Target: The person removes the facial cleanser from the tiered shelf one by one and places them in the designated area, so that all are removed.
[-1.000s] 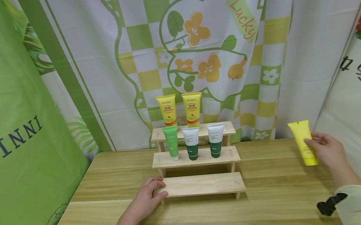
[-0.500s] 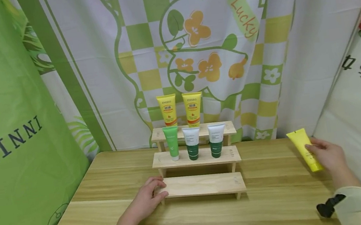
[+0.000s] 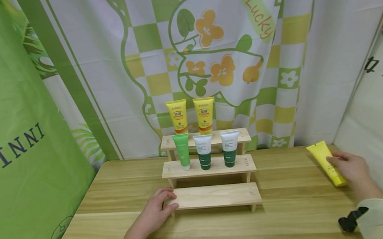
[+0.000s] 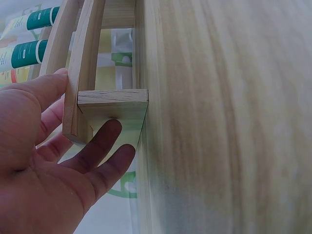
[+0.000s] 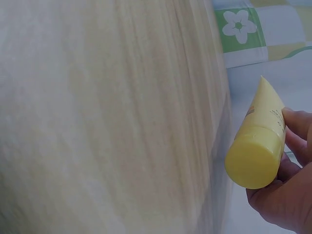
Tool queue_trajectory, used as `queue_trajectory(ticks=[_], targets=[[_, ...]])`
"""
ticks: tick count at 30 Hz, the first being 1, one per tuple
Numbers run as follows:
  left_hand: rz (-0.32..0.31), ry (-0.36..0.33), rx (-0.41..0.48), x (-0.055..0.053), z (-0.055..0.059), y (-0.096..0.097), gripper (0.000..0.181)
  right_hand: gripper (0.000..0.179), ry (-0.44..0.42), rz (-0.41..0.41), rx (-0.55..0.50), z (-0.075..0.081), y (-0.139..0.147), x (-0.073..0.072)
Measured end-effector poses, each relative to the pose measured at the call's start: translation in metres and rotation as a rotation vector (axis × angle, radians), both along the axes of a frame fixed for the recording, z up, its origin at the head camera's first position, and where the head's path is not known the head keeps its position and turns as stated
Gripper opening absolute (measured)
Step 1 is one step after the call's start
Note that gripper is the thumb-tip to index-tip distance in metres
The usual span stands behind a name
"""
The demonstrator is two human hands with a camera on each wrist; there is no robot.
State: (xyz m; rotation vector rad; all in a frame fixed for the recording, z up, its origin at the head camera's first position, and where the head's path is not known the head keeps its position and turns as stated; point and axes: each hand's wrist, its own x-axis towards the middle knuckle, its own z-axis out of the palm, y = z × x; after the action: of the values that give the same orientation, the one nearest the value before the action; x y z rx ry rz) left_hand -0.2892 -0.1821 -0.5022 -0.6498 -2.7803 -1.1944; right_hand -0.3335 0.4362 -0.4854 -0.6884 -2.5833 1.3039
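Note:
At the right of the table, my right hand (image 3: 354,168) pinches a yellow squeeze tube (image 3: 326,164) between thumb and fingers. The tube leans, its flat end up to the left and its cap down to the right. The round cap faces the camera in the right wrist view, where the tube (image 5: 256,146) appears above the tabletop. My left hand (image 3: 154,213) grips the left end of the lowest step of a wooden tiered stand (image 3: 216,195). In the left wrist view, the thumb and fingers lie around that board end (image 4: 112,100).
Two yellow tubes (image 3: 205,115) stand on the top step. On the middle step are a green tube (image 3: 182,151) and two white-and-green tubes (image 3: 230,148). Patterned curtains (image 3: 147,60) hang behind the wooden table (image 3: 298,210) and at both sides.
The yellow tube in my right hand has tipped from nearly upright to a leftward lean and come slightly lower. My left hand stays on the stand.

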Motion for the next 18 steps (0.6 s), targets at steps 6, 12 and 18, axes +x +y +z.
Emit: queue_trajectory(ticks=[6,12,18], targets=[[0.002,-0.005,-0.003,-0.0004,-0.0003,-0.0002,0.022,0.066,-0.011,0.017,-0.026,0.0002,-0.0001,0.0015],[-0.012,0.006,-0.003,-0.0016,-0.0014,-0.001,0.025,0.066,-0.028,0.022,-0.025,-0.0013,0.0009,0.0033],[-0.007,0.012,0.001,-0.002,-0.0024,-0.0013,0.025,0.066,-0.037,0.011,-0.035,-0.0025,0.001,0.003]])
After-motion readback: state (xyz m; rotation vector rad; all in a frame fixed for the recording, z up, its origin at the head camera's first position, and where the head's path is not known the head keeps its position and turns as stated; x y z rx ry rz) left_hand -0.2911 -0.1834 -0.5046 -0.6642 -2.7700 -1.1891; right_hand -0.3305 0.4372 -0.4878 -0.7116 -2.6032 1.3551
